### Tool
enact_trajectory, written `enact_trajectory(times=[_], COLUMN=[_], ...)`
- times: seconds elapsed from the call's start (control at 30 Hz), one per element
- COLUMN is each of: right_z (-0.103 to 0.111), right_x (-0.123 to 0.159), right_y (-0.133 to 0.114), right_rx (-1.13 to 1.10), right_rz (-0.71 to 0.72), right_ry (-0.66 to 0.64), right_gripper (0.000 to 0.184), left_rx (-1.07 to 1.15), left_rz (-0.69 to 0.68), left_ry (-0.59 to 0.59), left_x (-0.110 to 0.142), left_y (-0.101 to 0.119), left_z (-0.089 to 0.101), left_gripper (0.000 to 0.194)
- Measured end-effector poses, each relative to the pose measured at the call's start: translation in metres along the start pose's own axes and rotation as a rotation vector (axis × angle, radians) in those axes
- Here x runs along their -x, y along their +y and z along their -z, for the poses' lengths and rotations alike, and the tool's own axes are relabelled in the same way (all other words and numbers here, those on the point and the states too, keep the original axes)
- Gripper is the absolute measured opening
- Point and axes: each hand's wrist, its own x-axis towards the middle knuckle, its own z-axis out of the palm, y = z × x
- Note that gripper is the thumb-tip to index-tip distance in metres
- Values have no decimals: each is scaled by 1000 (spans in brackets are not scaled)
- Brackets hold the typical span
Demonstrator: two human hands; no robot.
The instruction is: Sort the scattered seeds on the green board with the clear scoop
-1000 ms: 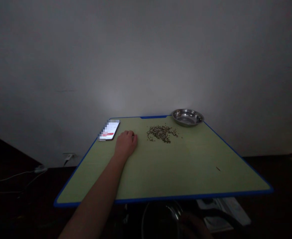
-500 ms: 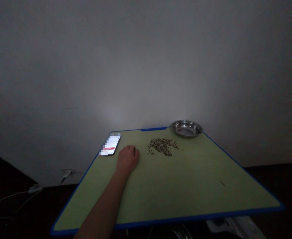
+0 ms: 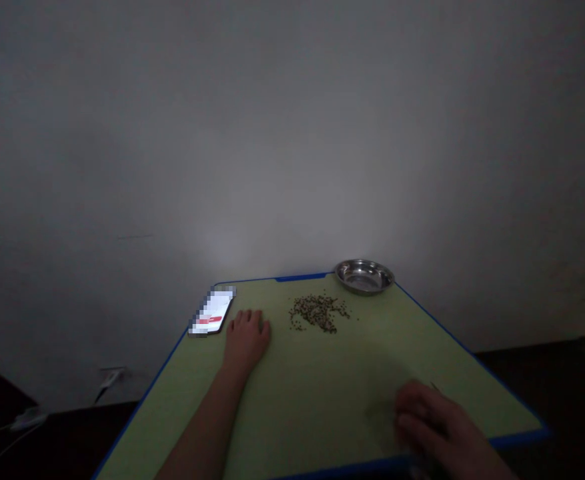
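Observation:
My left hand lies palm down on the green tabletop, fingers a little apart and nothing visible in it. It rests between a phone with a lit screen and a scattered pile of small dark grains. Over the near right part of the table is my right hand, smeared by motion. Its fingers look curled, but whether they hold anything cannot be made out. A thin brown sliver shows just behind that hand.
At the far right corner stands a shallow, shiny metal bowl. The table has a blue rim and stands close to a grey wall. A plug and white cables are at the lower left.
My right hand has come into view from the lower right. My left hand's fingers have straightened and spread slightly. The whole view has shifted, so the table appears lower and further left.

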Motion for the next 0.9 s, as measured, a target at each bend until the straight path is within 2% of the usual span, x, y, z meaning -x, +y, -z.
enact_trajectory(times=[0.1,0.2,0.37,0.47,0.63,0.9], right_z=[19,40,71,81,77,51], right_x=[-21,-56,-126,-152,-172,-196], right_y=[-34,-47,-22,-6,-5,-22], right_rx=[109,301,528,677,885,988], right_rz=[97,223,159,102,62,78], right_ry=[211,312,336,314,297,317], right_gripper=[35,27,18,14,15,17], left_rx=[12,8,0,5,12,22], left_rz=[-5,-17,-22,-23,-20,-11], left_ry=[-26,-26,-28,-24,-30,-25], left_x=[1,2,2,1,0,0], left_y=[0,1,0,-1,-2,-3], left_z=[2,6,8,7,6,5], left_gripper=[42,41,39,40,40,40])
